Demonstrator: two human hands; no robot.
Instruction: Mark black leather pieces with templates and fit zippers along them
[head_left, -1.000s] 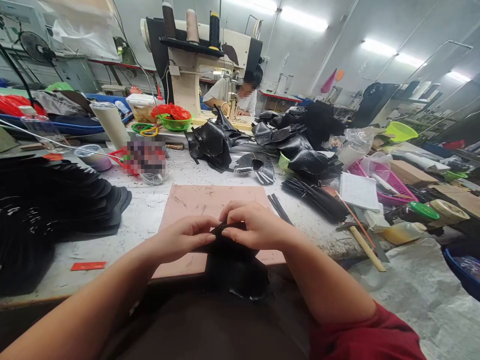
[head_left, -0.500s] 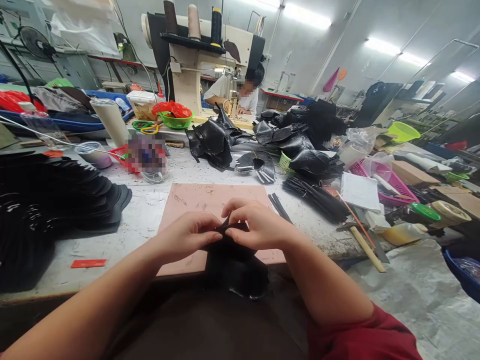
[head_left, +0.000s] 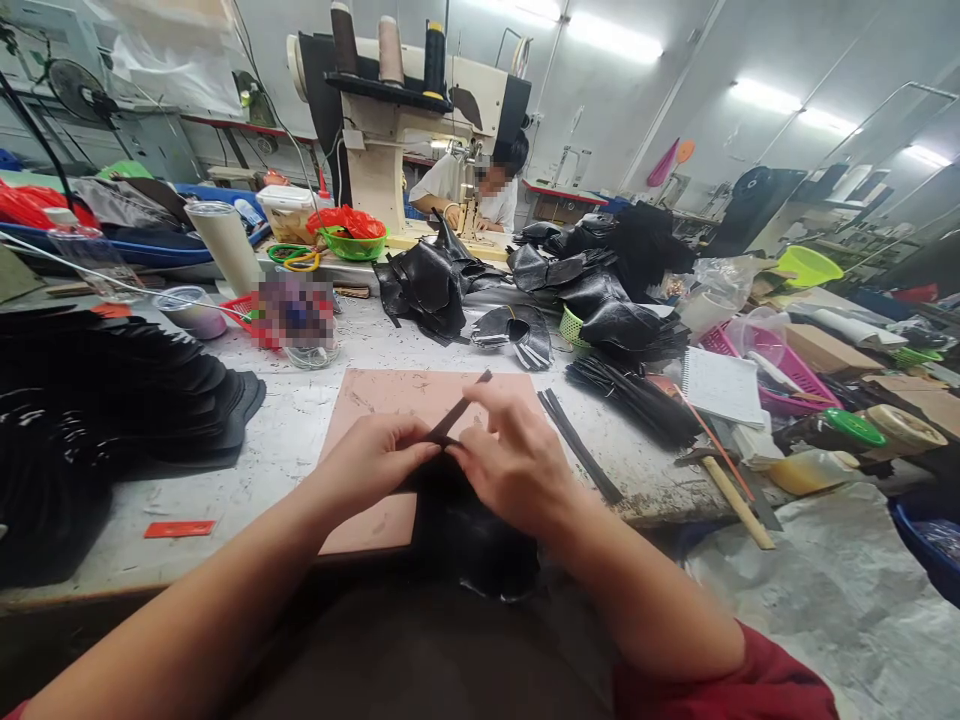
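Observation:
Over the front edge of a pink board point(head_left: 375, 395), my left hand point(head_left: 375, 455) pinches the near end of a narrow black strip point(head_left: 454, 412) together with the top edge of a black leather piece point(head_left: 487, 545). The strip slants up and away to the right. My right hand point(head_left: 517, 455) is closed at the same spot, its thumb at the leather's edge and its index finger bent beside the strip. The leather's glossy lower part hangs below my hands, towards my lap. Parts of the leather behind the right hand are hidden.
A stack of black pieces point(head_left: 165, 400) lies left, black strips point(head_left: 577, 445) and a strip bundle point(head_left: 630, 400) right. Behind stand leather pieces point(head_left: 427, 285) and a sewing machine point(head_left: 367, 160), with a co-worker point(head_left: 442, 185) beyond. A hammer point(head_left: 739, 505) lies at the right edge.
The right hand has turned and its fingers have lifted slightly. The narrow strip now sticks up between my hands, where before both hands pinched the leather's folded edge.

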